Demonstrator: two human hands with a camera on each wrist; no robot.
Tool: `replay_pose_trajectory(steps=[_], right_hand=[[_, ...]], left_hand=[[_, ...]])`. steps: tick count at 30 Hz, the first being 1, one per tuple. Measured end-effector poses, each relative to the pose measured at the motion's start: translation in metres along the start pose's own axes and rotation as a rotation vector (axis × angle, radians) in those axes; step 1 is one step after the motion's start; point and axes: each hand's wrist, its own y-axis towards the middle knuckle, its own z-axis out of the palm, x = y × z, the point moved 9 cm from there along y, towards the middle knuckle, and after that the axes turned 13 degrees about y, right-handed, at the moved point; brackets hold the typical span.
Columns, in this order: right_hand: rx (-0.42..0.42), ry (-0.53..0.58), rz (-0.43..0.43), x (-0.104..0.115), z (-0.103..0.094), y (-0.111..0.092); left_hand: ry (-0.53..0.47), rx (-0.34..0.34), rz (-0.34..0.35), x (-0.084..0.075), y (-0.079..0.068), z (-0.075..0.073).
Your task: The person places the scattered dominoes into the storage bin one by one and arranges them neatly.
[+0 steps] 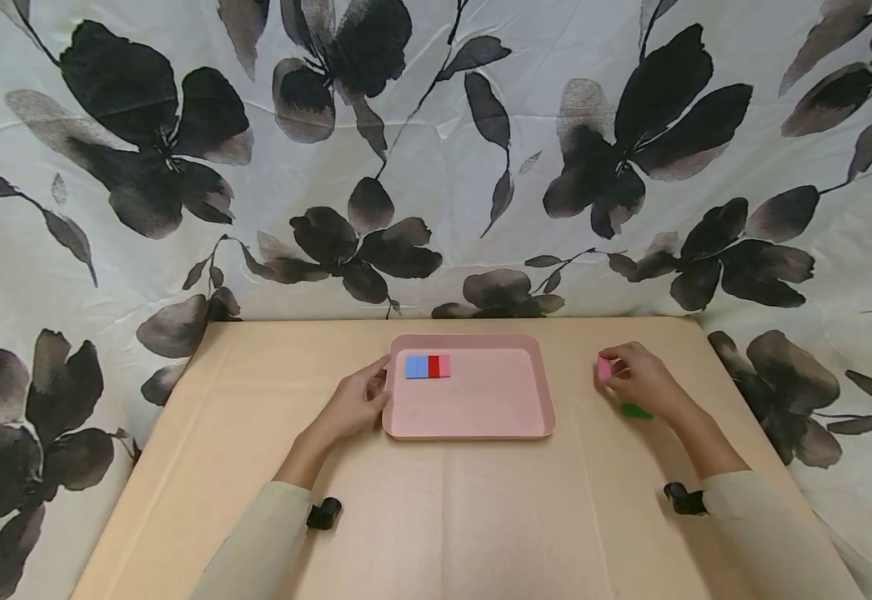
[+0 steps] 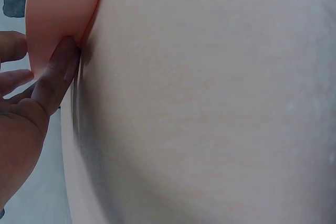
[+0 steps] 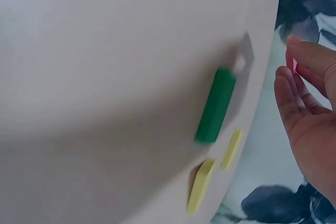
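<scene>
My left hand (image 1: 356, 396) holds the left edge of a pink tray (image 1: 473, 427), its thumb and fingers against the side wall. In the left wrist view, the digits (image 2: 56, 72) press the tray's outer wall (image 2: 63, 9). On the tray's upper left, a short row of small blocks lies flush: blue blocks (image 1: 417, 367), a red block (image 1: 433, 367) and a pink block (image 1: 445, 367). To the right of the tray, my right hand (image 1: 640, 379) pinches a bright pink block (image 1: 604, 368) between thumb and fingertips. A green block (image 1: 636, 411) lies on the table beneath that hand.
In the right wrist view, yellow pieces (image 3: 200, 186) lie beside the green block, near the table edge. The light wooden table (image 1: 481, 517) meets a floral cloth (image 1: 443, 167) at its back. Black wrist cameras (image 1: 324, 513) sit at both sleeves.
</scene>
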Motion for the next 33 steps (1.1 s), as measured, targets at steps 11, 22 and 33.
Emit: replay_pose_trajectory(steps=[11, 22, 33], right_hand=[[0.014, 0.016, -0.086, 0.041, 0.024, 0.019], [0.082, 0.058, -0.052, 0.081, 0.054, 0.040], [0.123, 0.063, -0.105, 0.116, 0.088, 0.058]], left_hand=[[0.010, -0.009, 0.012, 0.001, 0.002, 0.002], [-0.002, -0.002, 0.007, 0.000, 0.003, 0.002], [-0.011, 0.009, -0.005, 0.000, 0.001, 0.000]])
